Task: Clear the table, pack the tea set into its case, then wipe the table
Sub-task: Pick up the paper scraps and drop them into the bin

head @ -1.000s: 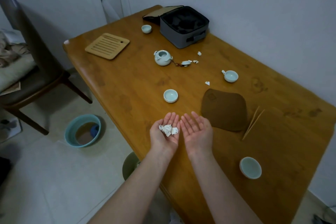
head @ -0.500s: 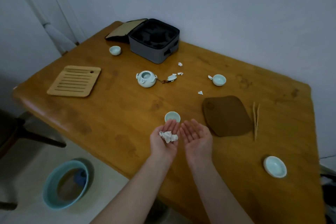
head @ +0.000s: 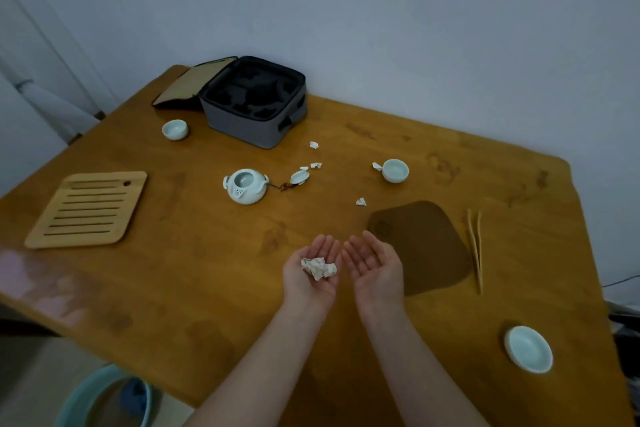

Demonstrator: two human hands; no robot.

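My left hand (head: 311, 274) lies palm up over the wooden table (head: 194, 274) with a crumpled paper wad (head: 319, 268) resting on its flat palm. Beside it, my right hand (head: 375, 265) is also palm up and holds nothing. Beyond them stand a pale teapot (head: 245, 185) without its lid, the lid (head: 299, 177) tied on by a cord, and three pale cups (head: 175, 129) (head: 394, 170) (head: 528, 348). Small paper scraps (head: 361, 202) (head: 314, 144) lie between them. The grey case (head: 256, 114) stands open at the back.
A bamboo slatted tray (head: 88, 210) lies at the left. A brown cloth (head: 426, 246) and bamboo tongs (head: 475, 246) lie right of my hands. A teal basin (head: 104, 399) sits on the floor below the table's near edge. A wall runs behind the table.
My view has swung right and closer over the table. Both hands stay palm up with the paper wad on the left palm. The cup near my fingertips is out of sight now.
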